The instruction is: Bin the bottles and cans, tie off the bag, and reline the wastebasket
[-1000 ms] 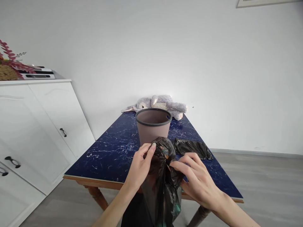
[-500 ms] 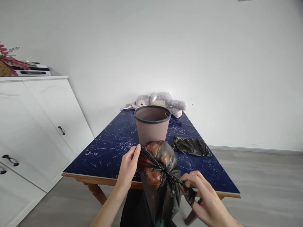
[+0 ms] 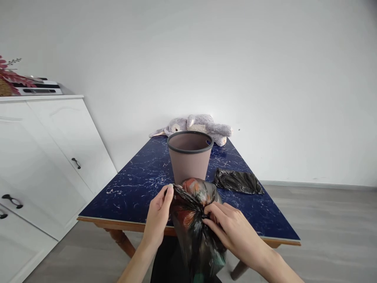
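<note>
I hold a full black rubbish bag (image 3: 194, 232) in front of me, just before the near edge of the blue marbled table (image 3: 138, 188). My left hand (image 3: 157, 220) pinches a strip of the bag's top on the left side. My right hand (image 3: 228, 228) grips the knotted neck of the bag at its middle, fingers closed on the plastic. Reddish contents show through the stretched film. Behind the bag stands an empty taupe bin (image 3: 190, 157) with a dark rim.
A folded black bag (image 3: 238, 182) lies on the table right of the bin. A grey plush toy (image 3: 197, 126) lies at the table's far end by the wall. A white cabinet (image 3: 44, 157) stands on the left, with a basket of red flowers on top.
My right hand has come back up from the lower right to the bag's neck. The strip that was stretched between my hands is now slack, and the left hand stayed in place.
</note>
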A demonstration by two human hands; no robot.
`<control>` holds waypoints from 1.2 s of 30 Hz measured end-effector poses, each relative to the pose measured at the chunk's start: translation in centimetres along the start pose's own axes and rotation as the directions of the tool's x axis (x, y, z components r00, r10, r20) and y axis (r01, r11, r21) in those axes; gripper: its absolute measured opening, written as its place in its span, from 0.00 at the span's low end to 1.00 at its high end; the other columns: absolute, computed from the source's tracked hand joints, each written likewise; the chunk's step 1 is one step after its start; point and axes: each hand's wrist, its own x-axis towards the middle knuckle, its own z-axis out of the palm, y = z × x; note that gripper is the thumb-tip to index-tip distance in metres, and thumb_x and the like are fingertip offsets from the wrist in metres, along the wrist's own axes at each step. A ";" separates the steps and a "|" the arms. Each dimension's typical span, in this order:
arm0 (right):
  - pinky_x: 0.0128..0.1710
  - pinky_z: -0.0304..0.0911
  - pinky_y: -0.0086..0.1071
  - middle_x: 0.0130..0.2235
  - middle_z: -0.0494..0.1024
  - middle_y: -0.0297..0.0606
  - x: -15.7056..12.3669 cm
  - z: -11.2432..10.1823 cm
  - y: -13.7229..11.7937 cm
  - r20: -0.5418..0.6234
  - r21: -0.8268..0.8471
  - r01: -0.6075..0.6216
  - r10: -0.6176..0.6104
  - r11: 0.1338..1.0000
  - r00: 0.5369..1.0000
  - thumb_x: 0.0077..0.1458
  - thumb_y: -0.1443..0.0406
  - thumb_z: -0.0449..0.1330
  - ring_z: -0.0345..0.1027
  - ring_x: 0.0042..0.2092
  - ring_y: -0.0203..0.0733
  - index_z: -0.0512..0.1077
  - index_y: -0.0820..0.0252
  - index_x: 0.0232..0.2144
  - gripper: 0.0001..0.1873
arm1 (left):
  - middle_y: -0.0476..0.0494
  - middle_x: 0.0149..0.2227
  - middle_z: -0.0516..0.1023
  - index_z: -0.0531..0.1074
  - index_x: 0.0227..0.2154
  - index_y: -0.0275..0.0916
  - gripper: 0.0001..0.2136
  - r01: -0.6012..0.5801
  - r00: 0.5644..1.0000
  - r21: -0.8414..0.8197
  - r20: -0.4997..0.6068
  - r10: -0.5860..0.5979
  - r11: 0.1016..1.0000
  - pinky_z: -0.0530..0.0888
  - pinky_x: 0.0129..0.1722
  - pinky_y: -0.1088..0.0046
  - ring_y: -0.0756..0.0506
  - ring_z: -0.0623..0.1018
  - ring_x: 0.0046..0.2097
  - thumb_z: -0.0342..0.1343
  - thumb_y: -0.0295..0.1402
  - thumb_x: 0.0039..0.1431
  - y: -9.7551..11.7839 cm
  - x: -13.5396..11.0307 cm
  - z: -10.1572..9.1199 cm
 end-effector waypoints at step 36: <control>0.45 0.64 0.40 0.38 0.84 0.50 15.2 1.4 28.2 -0.333 0.056 -0.671 0.647 0.740 0.686 0.63 0.61 0.57 0.76 0.41 0.53 0.76 0.62 0.39 0.11 | 0.39 0.42 0.85 0.79 0.38 0.43 0.24 -0.178 0.984 0.475 0.102 0.147 0.862 0.77 0.46 0.64 0.37 0.82 0.47 0.47 0.56 0.73 -9.2 4.2 -4.4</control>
